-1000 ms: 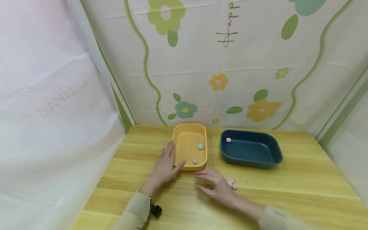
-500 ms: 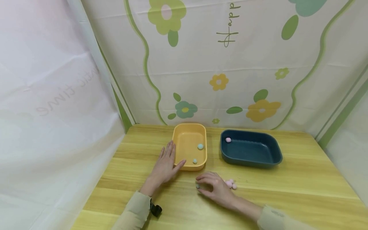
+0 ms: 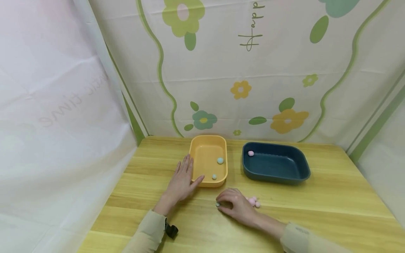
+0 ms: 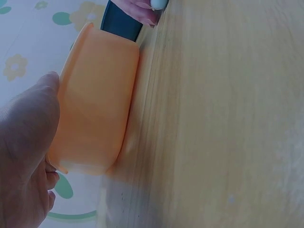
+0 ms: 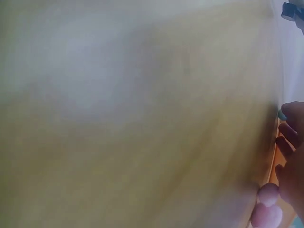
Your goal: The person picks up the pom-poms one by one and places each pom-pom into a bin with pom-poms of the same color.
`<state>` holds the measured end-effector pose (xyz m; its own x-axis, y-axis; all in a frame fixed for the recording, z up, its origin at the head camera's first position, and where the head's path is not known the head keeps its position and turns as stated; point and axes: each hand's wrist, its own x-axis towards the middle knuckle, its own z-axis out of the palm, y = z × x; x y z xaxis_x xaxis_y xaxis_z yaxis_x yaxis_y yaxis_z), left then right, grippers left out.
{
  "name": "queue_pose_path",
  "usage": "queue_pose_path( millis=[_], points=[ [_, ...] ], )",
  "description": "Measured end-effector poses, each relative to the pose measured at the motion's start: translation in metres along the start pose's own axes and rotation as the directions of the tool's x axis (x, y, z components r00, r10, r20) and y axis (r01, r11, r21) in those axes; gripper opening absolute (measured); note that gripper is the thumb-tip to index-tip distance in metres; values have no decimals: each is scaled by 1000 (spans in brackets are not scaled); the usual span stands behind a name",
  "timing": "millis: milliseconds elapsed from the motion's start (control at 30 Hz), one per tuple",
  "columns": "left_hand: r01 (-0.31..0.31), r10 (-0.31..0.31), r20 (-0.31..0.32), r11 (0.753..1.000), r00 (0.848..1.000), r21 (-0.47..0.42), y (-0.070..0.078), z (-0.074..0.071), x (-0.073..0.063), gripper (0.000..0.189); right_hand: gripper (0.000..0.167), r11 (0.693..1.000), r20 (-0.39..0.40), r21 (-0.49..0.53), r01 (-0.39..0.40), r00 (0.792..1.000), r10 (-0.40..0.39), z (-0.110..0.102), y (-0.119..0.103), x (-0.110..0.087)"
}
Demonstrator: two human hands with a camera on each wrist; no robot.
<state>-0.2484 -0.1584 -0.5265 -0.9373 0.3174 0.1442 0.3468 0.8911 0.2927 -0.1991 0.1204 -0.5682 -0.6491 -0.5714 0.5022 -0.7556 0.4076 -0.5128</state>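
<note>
In the head view, my left hand (image 3: 180, 182) rests along the left side of a yellow tray (image 3: 193, 151), fingers straight at the rim and thumb over its near corner. The left wrist view shows this thumb against the tray's rim (image 4: 87, 33). Two pale blue-green balls, one larger (image 3: 220, 160) and one smaller (image 3: 214, 176), lie in the tray. Just in front of it, my right hand (image 3: 237, 207) pinches a small pale green ball (image 3: 217, 204) between thumb and fingertips, low over the table. Several pink balls (image 3: 252, 201) lie behind that hand's knuckles.
A dark blue tray (image 3: 276, 178) stands to the right of the yellow one, with one pink ball (image 3: 251, 153) in its far left corner. Behind both trays hangs a flower-printed cloth (image 3: 221, 63). Another white cloth (image 3: 63, 140) closes off the left side of the wooden table (image 3: 335, 196).
My right hand's thumb and fingertips have come together around the small green ball, which now shows more between them. The left hand has stayed on the yellow tray.
</note>
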Motion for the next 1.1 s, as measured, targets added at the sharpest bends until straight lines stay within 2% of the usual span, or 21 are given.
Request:
queue_pose_path(
  millis=[267, 533, 800, 1100],
  points=[
    [-11, 11, -15, 1000, 1000, 5, -1, 2, 1, 98, 22, 998, -35, -24, 55, 998, -56, 4, 0, 4],
    [-9, 9, -6, 1000, 1000, 16, 1, 1, 0, 98, 22, 997, -76, -61, 46, 996, -50, 2, 2, 2],
    [-4, 4, 5, 1000, 1000, 12, 1, -1, 0, 98, 27, 996, -142, -84, 39, 989, -51, -10, 0, 4],
    [-3, 3, 14, 1000, 1000, 6, 0, -2, 0, 98, 29, 996, -177, -87, 8, 984, -23, -29, -2, 8]
  ],
)
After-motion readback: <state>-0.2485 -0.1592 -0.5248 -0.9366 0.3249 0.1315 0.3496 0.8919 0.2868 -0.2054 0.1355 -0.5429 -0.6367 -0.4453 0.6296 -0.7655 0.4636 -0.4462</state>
